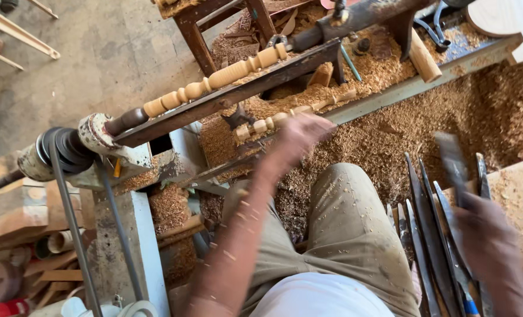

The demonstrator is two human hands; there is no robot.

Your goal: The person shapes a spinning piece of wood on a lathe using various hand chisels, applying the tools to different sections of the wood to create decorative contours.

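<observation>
A drive belt [73, 223] is running down from the pulley [61, 149] at nine o'clock. Sawdust [390, 138] is lying heaped across the middle toward three o'clock. A plain wooden dowel [424, 58] is resting at one o'clock, and loose wooden slats [14, 32] are lying on the concrete floor [108, 53] at ten o'clock.

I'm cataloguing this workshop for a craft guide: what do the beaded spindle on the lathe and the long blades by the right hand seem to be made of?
Spindle: pale, bare wood, freshly turned and unvarnished, judging by its matt tan surface and the shavings below. Blades: dark, dull grey metal, probably steel, unpolished. The right hand grips one, blurred, so its finish is unclear.
</observation>
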